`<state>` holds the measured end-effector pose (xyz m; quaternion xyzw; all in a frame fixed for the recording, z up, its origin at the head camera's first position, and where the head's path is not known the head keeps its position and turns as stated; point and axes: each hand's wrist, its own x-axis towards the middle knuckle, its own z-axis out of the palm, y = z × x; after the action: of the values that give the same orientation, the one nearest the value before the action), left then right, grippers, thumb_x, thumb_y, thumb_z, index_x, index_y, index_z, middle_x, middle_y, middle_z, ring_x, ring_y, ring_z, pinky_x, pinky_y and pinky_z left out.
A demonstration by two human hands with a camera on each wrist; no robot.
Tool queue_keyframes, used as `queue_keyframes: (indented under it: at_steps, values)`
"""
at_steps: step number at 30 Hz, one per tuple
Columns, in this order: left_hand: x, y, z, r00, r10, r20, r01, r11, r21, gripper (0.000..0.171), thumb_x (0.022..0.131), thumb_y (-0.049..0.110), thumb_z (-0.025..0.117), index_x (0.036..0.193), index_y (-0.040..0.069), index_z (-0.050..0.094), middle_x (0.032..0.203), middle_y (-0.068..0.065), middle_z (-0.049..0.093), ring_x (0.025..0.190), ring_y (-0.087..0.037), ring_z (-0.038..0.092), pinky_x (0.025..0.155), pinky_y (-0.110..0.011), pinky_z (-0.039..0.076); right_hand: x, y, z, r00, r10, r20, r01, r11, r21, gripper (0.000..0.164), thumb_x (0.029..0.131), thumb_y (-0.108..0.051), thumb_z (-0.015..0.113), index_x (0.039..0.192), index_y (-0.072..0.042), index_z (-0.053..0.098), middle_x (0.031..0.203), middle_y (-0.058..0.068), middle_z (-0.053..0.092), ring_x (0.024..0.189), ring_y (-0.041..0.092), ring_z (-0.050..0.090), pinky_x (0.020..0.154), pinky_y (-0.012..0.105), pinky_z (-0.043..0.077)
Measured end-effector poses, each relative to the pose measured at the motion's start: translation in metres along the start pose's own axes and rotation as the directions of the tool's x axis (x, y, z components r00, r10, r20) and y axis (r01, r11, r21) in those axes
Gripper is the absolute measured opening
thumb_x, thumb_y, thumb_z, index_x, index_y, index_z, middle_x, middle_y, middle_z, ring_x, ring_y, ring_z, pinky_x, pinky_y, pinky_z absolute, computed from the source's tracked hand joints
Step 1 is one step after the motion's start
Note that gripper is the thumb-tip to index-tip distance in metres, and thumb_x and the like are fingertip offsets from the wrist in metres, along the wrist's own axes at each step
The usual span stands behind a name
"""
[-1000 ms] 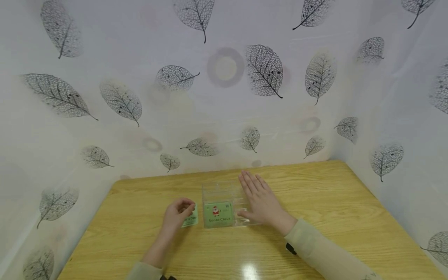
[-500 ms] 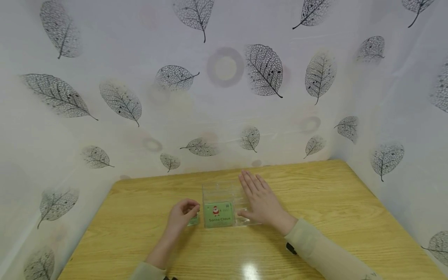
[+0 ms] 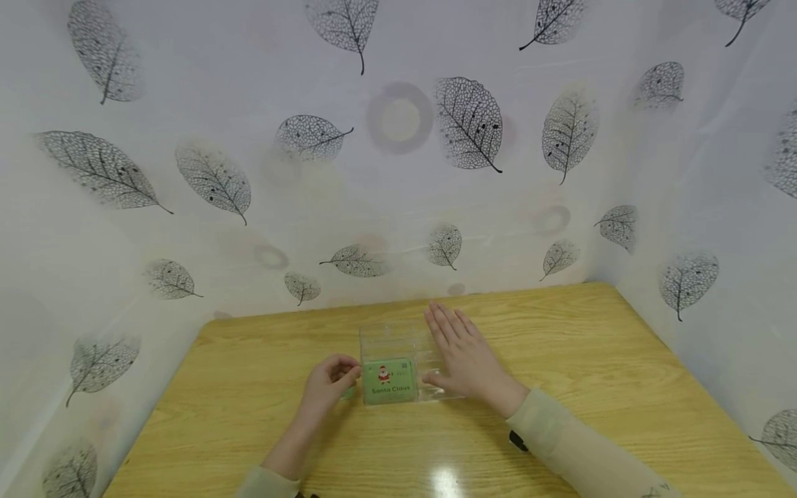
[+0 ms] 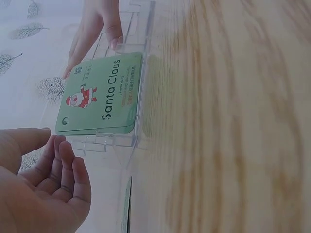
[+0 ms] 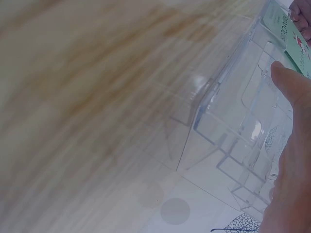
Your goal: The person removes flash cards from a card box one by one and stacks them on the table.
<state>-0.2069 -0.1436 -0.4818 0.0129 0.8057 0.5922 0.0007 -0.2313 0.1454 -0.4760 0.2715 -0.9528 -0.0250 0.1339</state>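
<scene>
A green card [image 3: 389,379] with a Santa Claus picture lies on top of a stack in the left end of a clear plastic holder [image 3: 387,334]. My left hand [image 3: 331,382] is at the holder's left side; in the left wrist view its thumb and loosely bent fingers [image 4: 51,145] come right up to the stack's edge. Below this hand, another green card [image 3: 347,392] lies mostly hidden on the table, and the left wrist view shows it edge-on. My right hand [image 3: 463,356] rests with straight fingers over the holder's right part, thumb [image 5: 282,77] on the clear plastic.
The holder stands on a light wood-grain table [image 3: 560,346]. A pale sheet [image 3: 398,194] printed with dark leaves rises behind the table and along both sides. Light glares off the tabletop [image 3: 445,481] near the front.
My left hand has moved right, from over the green card on the table to the left edge of the holder, covering more of that card. The right hand stays in place.
</scene>
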Motion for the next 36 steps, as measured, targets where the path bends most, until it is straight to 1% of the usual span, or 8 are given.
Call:
queue_keyframes:
  at_steps: [6,14,16,19,22,27,36]
  values:
    - [-0.0014,0.0017,0.0010,1.000,0.007,0.006,-0.007,1.000,0.003,0.009,0.098,-0.003,0.070,0.105,-0.009,0.070,0.095,-0.016,0.072,0.078,-0.007,0.063,0.071,-0.019,0.056,0.0004,0.0003,-0.0006,1.000,-0.006,-0.007,0.006,1.000,-0.007,0.116,0.092,-0.075,0.063,0.166,0.003,0.021,0.176,0.021,0.016,0.163,0.040,0.023,0.134,0.054,0.020]
    - [-0.0005,0.0013,0.0010,1.000,-0.027,-0.002,0.027,1.000,0.010,0.009,0.099,0.001,0.071,0.107,-0.004,0.072,0.095,-0.013,0.071,0.080,-0.012,0.063,0.070,-0.022,0.056,0.0019,0.0021,0.0028,0.999,0.006,0.032,-0.006,1.000,-0.019,0.117,0.093,-0.077,0.059,0.168,0.001,0.016,0.177,0.019,0.010,0.165,0.038,0.016,0.135,0.052,0.014]
    - [0.0001,0.0004,0.0009,1.000,-0.022,-0.004,0.022,1.000,0.012,0.009,0.099,0.000,0.071,0.107,-0.004,0.072,0.095,-0.013,0.071,0.080,-0.012,0.063,0.070,-0.023,0.057,0.0019,0.0025,0.0036,0.999,0.007,0.032,-0.007,1.000,-0.018,0.117,0.093,-0.077,0.059,0.168,0.001,0.016,0.177,0.019,0.010,0.165,0.037,0.016,0.135,0.052,0.014]
    - [-0.0002,-0.0003,0.0007,1.000,-0.007,-0.005,0.007,1.000,0.021,0.010,0.099,0.000,0.072,0.107,-0.005,0.072,0.095,-0.014,0.072,0.079,-0.011,0.063,0.070,-0.022,0.057,0.0018,0.0025,0.0041,1.000,0.005,0.027,-0.004,1.000,-0.019,0.117,0.092,-0.078,0.059,0.168,0.001,0.016,0.177,0.019,0.010,0.165,0.037,0.017,0.135,0.052,0.015]
    - [-0.0010,-0.0010,0.0004,1.000,0.004,-0.005,-0.004,1.000,0.030,0.011,0.098,0.000,0.073,0.106,-0.006,0.072,0.095,-0.014,0.072,0.078,-0.009,0.062,0.068,-0.020,0.055,0.0019,0.0021,0.0043,1.000,0.000,0.023,0.000,1.000,-0.019,0.117,0.092,-0.078,0.060,0.168,0.001,0.017,0.177,0.020,0.012,0.164,0.038,0.019,0.135,0.053,0.016]
    - [-0.0006,-0.0034,0.0013,1.000,0.003,0.002,-0.003,0.999,0.040,0.012,0.097,0.001,0.074,0.106,-0.005,0.072,0.095,-0.012,0.073,0.077,-0.008,0.060,0.065,-0.018,0.050,0.0012,0.0012,0.0022,1.000,0.003,0.029,-0.002,1.000,-0.011,0.118,0.092,-0.077,0.060,0.168,0.001,0.016,0.177,0.020,0.011,0.165,0.038,0.018,0.135,0.053,0.015]
    - [0.0021,-0.0038,0.0045,1.000,0.001,0.012,-0.002,0.997,0.073,0.009,0.096,0.000,0.074,0.103,-0.005,0.072,0.092,-0.010,0.072,0.077,-0.009,0.061,0.066,-0.017,0.052,0.0009,0.0009,0.0016,1.000,0.000,0.011,0.000,1.000,0.002,0.117,0.092,-0.075,0.063,0.167,0.002,0.019,0.177,0.021,0.014,0.163,0.040,0.023,0.134,0.055,0.018]
